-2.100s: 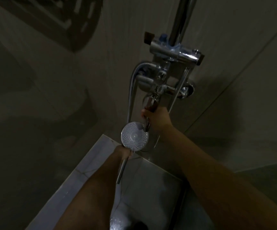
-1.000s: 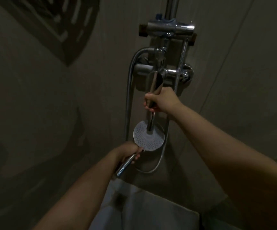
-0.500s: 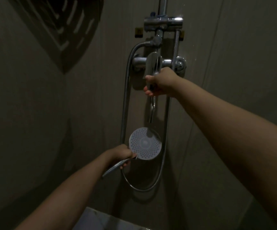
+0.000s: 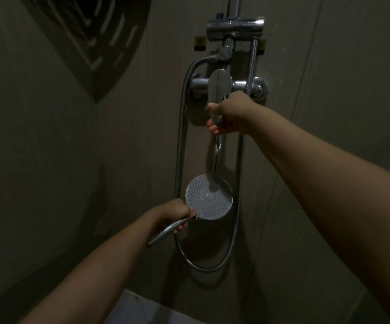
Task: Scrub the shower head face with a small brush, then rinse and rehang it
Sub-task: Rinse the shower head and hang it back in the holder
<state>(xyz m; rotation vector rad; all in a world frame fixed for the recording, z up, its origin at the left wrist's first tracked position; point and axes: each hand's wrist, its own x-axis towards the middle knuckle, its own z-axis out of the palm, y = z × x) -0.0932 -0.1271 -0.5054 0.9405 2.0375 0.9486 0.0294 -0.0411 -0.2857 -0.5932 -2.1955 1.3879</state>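
Dim shower stall. Left hand [image 4: 169, 213] grips handle of shower head [image 4: 209, 199], dotted face turned toward camera, low centre. Right hand [image 4: 232, 113] curls round tap lever [image 4: 218, 90] above. Hose [image 4: 204, 263] loops below.

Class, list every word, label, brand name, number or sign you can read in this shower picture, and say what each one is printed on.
None can be read: no legible text appears anywhere in this dim view.
Shower head: only spray holes on its face, no lettering.
Mixer lever: plain chrome, no visible brand.
Two small brown tabs beside the upper bracket: too dark and blurred to tell any marking.
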